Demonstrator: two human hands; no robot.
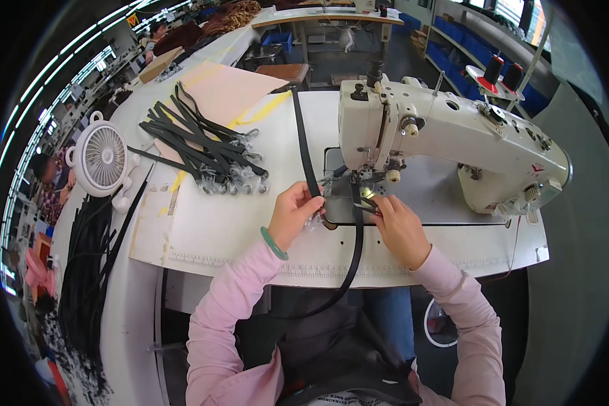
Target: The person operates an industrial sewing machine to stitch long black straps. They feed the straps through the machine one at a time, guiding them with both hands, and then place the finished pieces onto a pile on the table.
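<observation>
Under the head of a cream-white metal sewing machine [419, 118], a long flat black strap [358, 243] lies at the needle, runs towards me over the front edge of the white desk [216, 233] and curves down to the left above my lap. My right hand [400, 231] is just to the right of it, its fingers drawn in narrow around a small dark object [367, 205]; I cannot tell exactly what that is. My left hand [294, 215], with a smooth green bangle [273, 243] at the wrist, has thumb and fingers pinched together on a second narrow black strap [304, 142], near some crinkled clear plastic [313, 222]. From there that strap stretches away from me, left of the machine. Whether the two lengths join, I cannot tell. Farther left, a loose heap of black straps with clear-wrapped ends [197, 135] lies partly on a flat pale pink sheet [233, 84]. Beside it is a round white plastic fan [103, 159], and nearer me a bundle of long black strips [84, 257] hangs at the desk's left edge. Two black thread cones on red bases [494, 70] sit behind the machine's arm.
</observation>
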